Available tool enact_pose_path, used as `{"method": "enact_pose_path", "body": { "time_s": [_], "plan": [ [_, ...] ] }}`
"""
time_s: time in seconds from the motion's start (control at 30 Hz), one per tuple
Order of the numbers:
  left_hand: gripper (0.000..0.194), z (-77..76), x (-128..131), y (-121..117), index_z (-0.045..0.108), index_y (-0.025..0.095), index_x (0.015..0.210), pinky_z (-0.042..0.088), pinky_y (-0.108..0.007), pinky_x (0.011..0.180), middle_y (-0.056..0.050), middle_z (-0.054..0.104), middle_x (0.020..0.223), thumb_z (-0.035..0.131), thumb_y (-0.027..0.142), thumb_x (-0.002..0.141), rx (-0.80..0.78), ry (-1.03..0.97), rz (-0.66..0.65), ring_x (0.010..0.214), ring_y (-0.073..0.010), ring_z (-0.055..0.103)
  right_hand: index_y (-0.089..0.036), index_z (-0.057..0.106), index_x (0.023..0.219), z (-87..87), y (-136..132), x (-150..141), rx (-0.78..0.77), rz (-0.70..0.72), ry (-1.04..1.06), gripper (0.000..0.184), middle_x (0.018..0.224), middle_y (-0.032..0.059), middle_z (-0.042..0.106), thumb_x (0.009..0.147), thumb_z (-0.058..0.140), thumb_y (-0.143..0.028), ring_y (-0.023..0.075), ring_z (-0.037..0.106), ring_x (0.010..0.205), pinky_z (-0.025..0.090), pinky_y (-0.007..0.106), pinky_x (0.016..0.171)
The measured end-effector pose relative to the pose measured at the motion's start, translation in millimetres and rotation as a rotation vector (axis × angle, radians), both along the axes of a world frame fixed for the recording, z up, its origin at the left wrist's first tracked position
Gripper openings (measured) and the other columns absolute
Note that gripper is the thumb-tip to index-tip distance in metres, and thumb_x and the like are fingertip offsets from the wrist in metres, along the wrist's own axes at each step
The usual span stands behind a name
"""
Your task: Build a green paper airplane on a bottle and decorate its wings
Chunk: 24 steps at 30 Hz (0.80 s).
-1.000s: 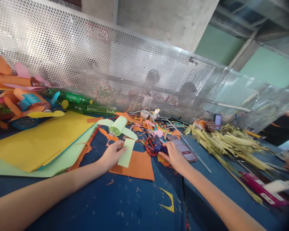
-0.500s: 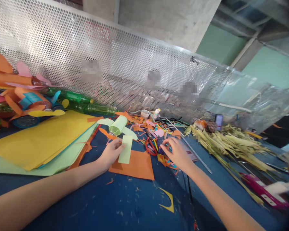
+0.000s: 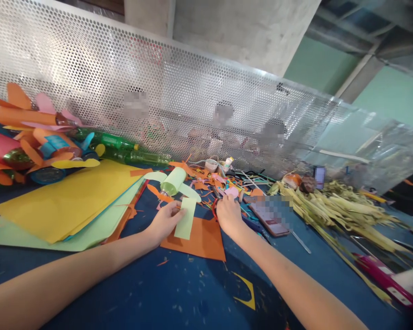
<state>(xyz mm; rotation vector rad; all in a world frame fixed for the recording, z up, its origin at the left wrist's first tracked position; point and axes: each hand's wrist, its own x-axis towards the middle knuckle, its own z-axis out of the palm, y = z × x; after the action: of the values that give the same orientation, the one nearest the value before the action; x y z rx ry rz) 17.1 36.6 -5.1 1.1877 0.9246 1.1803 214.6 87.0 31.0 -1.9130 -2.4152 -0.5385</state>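
My left hand (image 3: 167, 220) pinches the left edge of a pale green paper strip (image 3: 186, 219) between thumb and fingers. The strip is above an orange paper sheet (image 3: 206, 245) on the blue table. My right hand (image 3: 230, 214) is closed at the red-handled scissors (image 3: 214, 208), whose loop shows beside the fingers; the hand hides most of them. Just beyond my left hand lies a small plastic bottle wrapped in pale green paper (image 3: 175, 180), with pale green wings and an orange paper propeller (image 3: 160, 193).
Stacked coloured paper (image 3: 69, 197) and decorated bottles (image 3: 44, 117) occupy the left. Paper scraps (image 3: 206, 176) lie ahead, before a perforated metal screen (image 3: 192, 91). On the right are a phone (image 3: 270, 220), dried husks (image 3: 330, 206) and a pink power strip (image 3: 388, 277). A yellow scrap (image 3: 249, 293) lies nearer.
My right hand has moved left from the clutter beside the phone and closed at the red-handled scissors, uncovering the phone. My left hand still holds the strip. The view has shifted slightly.
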Motion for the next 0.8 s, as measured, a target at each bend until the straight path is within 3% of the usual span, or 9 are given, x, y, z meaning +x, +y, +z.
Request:
{"method": "enact_pose_path", "body": {
  "time_s": [0.33,0.5,0.63,0.8],
  "plan": [
    [0.027,3.3,1,-1,0.054,0.017,0.088,0.048,-0.028,0.06,-0.001,0.068,0.069,0.067,0.035,0.072,-0.018,0.006,-0.01,0.061,-0.0182,0.064,0.001,0.064,0.1,-0.8,3,13,-0.025,-0.025,0.107,0.031,0.101,0.0254,0.059,0.085,0.04,-0.01,0.0328,0.048,0.103,0.034,0.039,0.088],
    [0.027,1.9,0,0,0.055,0.017,0.088,0.047,-0.028,0.059,-0.001,0.068,0.069,0.066,0.036,0.073,-0.005,0.004,-0.008,0.06,-0.0175,0.063,-0.003,0.062,0.106,-0.4,18,16,-0.064,-0.017,0.268,0.032,0.103,0.0217,0.061,0.088,0.04,-0.018,0.0298,0.05,0.104,0.032,0.038,0.092],
    [0.03,3.5,0,0,0.055,0.017,0.088,0.047,-0.028,0.058,-0.001,0.068,0.068,0.068,0.036,0.07,-0.022,0.012,-0.004,0.059,-0.0181,0.063,-0.008,0.067,0.087,2.0,36,25,-0.139,-0.049,0.466,0.03,0.089,0.0183,0.066,0.088,0.041,-0.02,0.0276,0.057,0.092,0.036,0.04,0.086],
    [0.03,6.7,1,-3,0.055,0.017,0.088,0.046,-0.028,0.057,-0.001,0.068,0.068,0.069,0.036,0.07,-0.034,0.028,0.004,0.058,-0.0177,0.062,-0.013,0.065,0.07,7.1,47,37,-0.259,0.018,0.789,0.028,0.063,0.006,0.063,0.085,0.044,-0.025,0.0176,0.057,0.061,0.044,0.03,0.064]
  ]
}}
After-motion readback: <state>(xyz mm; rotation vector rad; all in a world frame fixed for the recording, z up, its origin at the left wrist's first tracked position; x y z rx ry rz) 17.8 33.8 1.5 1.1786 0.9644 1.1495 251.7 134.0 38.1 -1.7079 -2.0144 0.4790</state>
